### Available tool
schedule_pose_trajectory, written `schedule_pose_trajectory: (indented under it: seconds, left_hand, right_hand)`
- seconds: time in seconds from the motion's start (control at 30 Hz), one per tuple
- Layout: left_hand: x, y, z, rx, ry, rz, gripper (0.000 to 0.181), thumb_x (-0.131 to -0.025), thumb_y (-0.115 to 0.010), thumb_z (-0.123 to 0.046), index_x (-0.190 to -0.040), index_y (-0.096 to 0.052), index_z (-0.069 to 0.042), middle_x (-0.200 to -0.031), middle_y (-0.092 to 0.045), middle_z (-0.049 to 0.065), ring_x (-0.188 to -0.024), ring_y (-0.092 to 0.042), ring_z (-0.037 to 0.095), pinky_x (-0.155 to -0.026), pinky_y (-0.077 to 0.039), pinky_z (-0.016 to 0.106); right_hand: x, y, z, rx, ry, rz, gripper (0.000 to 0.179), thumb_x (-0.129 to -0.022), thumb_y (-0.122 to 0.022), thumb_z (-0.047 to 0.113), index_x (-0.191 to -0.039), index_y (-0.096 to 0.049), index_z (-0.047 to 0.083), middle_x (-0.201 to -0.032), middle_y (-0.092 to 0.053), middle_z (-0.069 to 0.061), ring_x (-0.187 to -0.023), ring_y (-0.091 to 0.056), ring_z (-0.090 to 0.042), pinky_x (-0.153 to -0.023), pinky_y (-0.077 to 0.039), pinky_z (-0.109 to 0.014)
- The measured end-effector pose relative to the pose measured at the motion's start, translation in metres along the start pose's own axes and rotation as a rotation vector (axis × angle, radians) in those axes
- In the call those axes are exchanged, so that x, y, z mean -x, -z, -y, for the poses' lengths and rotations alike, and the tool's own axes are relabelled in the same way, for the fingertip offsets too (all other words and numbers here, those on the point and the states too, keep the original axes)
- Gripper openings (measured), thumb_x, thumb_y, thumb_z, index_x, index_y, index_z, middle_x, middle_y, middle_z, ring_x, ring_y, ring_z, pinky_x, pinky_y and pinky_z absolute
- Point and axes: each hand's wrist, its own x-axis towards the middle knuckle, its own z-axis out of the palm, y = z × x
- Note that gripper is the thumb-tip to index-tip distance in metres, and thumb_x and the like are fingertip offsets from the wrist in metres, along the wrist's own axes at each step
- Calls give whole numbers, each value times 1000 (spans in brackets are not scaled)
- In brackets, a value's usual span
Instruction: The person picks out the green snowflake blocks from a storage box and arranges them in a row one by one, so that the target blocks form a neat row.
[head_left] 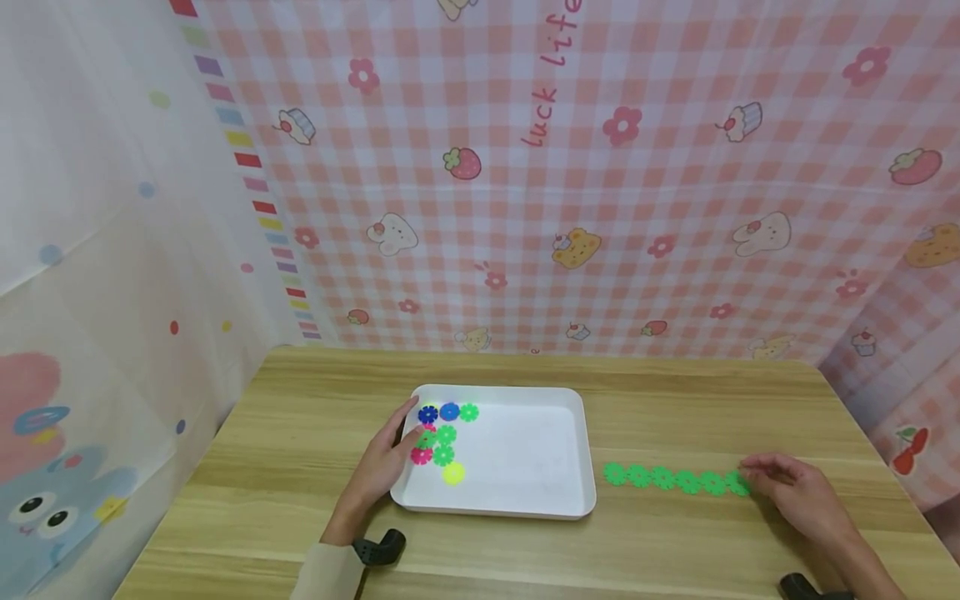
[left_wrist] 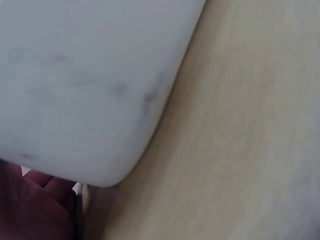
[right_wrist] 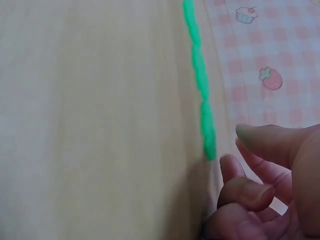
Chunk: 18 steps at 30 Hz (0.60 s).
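A white tray (head_left: 525, 454) stands left of the table's middle. My left hand (head_left: 382, 460) grips its left side, with the thumb over the rim near the flower-shaped discs; in the left wrist view the fingers (left_wrist: 42, 200) show beside the tray's edge. On the bare wood to the right runs a row of several green flower-shaped discs (head_left: 663, 477), set edge to edge. My right hand (head_left: 798, 492) is at the right end of this row. In the right wrist view its loosely bent fingers and thumb (right_wrist: 265, 142) are apart from the green row (right_wrist: 200, 75), holding nothing.
Inside the tray's left part lie blue discs (head_left: 449, 412), green discs (head_left: 444, 455), pink discs (head_left: 422, 456) and a yellow disc (head_left: 453, 474). The wooden table (head_left: 495, 558) ends at a pink checked cloth (head_left: 525, 292) behind and a white cloth (head_left: 165, 275) at the left.
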Motion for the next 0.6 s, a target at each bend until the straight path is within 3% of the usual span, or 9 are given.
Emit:
schedule_pose_trajectory:
  seconds: [0.2,0.37,0.47,0.6]
  left_hand:
    - [0,0,0,-2,-4,1,54,-104,-49,-32,-155,-33,-31,-164,-23,4,-152,-15,27,-123,-11,51]
    - [-1,1,0,-1,-21,-1,54,-104,-49,-30,-155,-33,-28,-164,-23,4,-152,-16,27,-123,-12,50]
    - [-2,0,1,-2,-36,-1,54,-104,-49,-29,-156,-33,-26,-164,-24,5,-152,-16,27,-123,-12,49]
    - [-2,0,1,-5,-38,1,53,-105,-49,-29,-155,-33,-27,-164,-24,5,-152,-16,27,-123,-12,49]
  right_hand:
    - [-9,3,27,17,-36,86,49,-100,-54,46,-123,-65,4,-120,-66,-13,-91,-45,18,-73,-49,-17]
    - [-21,-9,60,-29,26,108,45,-101,-54,43,-122,-65,5,-126,-64,-17,-104,-57,-5,-76,-54,-26]
    - [-29,-20,78,-89,48,142,43,-101,-55,39,-122,-64,3,-125,-64,-19,-102,-61,-21,-68,-54,-30]
    - [-37,-38,102,-160,53,186,42,-100,-58,38,-121,-64,2,-123,-65,-18,-105,-62,-28,-66,-52,-31]
